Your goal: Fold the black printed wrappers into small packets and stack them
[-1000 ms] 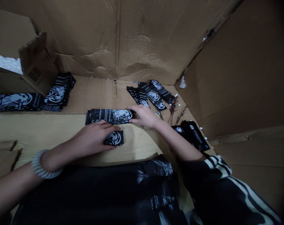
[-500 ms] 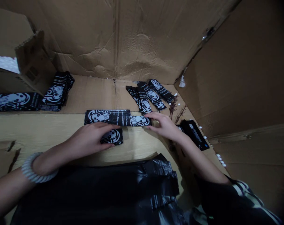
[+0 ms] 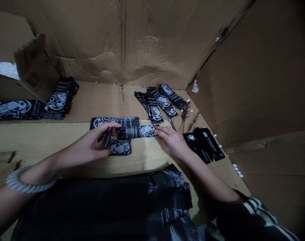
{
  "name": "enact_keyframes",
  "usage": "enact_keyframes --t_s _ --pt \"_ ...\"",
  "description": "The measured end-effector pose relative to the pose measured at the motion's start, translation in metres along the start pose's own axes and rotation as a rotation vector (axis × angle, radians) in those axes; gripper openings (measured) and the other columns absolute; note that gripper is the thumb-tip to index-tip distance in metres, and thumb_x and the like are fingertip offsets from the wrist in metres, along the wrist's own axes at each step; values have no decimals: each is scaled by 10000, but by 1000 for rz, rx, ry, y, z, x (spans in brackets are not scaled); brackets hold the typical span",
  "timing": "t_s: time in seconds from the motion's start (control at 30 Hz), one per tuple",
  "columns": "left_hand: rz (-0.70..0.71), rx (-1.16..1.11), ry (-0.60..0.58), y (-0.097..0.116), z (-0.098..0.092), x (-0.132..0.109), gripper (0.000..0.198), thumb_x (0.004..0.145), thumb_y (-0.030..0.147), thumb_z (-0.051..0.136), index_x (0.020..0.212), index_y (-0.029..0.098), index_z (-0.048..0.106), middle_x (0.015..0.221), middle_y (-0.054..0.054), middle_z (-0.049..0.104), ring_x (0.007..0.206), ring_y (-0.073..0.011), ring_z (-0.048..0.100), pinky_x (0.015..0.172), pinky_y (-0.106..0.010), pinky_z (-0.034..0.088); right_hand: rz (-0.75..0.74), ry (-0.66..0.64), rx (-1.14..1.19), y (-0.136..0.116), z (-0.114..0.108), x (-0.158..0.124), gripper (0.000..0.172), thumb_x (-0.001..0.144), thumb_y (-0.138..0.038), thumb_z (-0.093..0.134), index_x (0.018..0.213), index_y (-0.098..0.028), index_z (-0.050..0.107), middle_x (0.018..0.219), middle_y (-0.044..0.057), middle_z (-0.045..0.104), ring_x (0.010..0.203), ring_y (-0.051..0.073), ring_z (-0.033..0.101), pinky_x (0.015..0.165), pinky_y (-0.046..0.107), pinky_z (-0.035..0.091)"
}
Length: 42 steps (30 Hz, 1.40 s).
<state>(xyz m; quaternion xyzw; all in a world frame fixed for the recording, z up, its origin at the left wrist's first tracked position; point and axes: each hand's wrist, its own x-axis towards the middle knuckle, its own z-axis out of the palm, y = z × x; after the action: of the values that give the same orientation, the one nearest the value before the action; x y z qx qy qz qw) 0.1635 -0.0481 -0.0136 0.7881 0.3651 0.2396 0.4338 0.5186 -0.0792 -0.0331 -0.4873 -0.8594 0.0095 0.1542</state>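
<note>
Black-and-white printed packet strip (image 3: 136,131) is lying across a wider packet stack (image 3: 114,123), its right end touching the right grip (image 3: 171,140) and its left end running under the left grip (image 3: 87,142). Right grip is half-curled, fingertips (image 3: 157,132) pressing on the strip end; can't tell if it's clamping. Left grip is partly closed and arching over the strip, a thin dark edge (image 3: 107,139) showing by the thumb; can't tell if that's pinched. Small printed packet (image 3: 121,148) is lying just below the strip, beside the left grip's fingertips.

Around: fanned strips (image 3: 155,103) are lying beyond the stack, two thick stacks (image 3: 62,98) (image 3: 16,109) are sitting far left on the cardboard sheet (image 3: 97,100), and labelled black packets (image 3: 205,144) are lying right of the right grip, near dry sprigs (image 3: 185,120). Black plastic bag (image 3: 104,211) is bunching along the near edge, below both forearms.
</note>
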Motion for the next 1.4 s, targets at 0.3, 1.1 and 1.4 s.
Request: enact_keyframes --t_s 0.3,1.1,1.4 --pt "55 86 116 -8 -10 -20 653 928 448 699 1530 325 479 1274 -80 693 1242 -284 667 1118 -460 548 34 175 42 -9 -10 12 250 1001 -197 579 1048 -249 819 1035 103 792 1030 308 671 942 535 559" --pt "22 263 88 -18 -19 -26 457 857 480 795 1184 240 584 1159 -29 730 1075 -242 700 987 -393 532 584 201 1518 -90 -70 53 235 790 -328 818 828 -254 598 842 -33 689 723 132 669 683 270 628" --pt "-31 326 139 -19 -18 -27 669 786 678 777 1241 231 577 1190 -78 742 1078 -287 709 937 -378 524 945 127 1639 -80 -31 45 308 668 -245 891 859 -202 653 869 -12 743 698 111 706 656 227 624"
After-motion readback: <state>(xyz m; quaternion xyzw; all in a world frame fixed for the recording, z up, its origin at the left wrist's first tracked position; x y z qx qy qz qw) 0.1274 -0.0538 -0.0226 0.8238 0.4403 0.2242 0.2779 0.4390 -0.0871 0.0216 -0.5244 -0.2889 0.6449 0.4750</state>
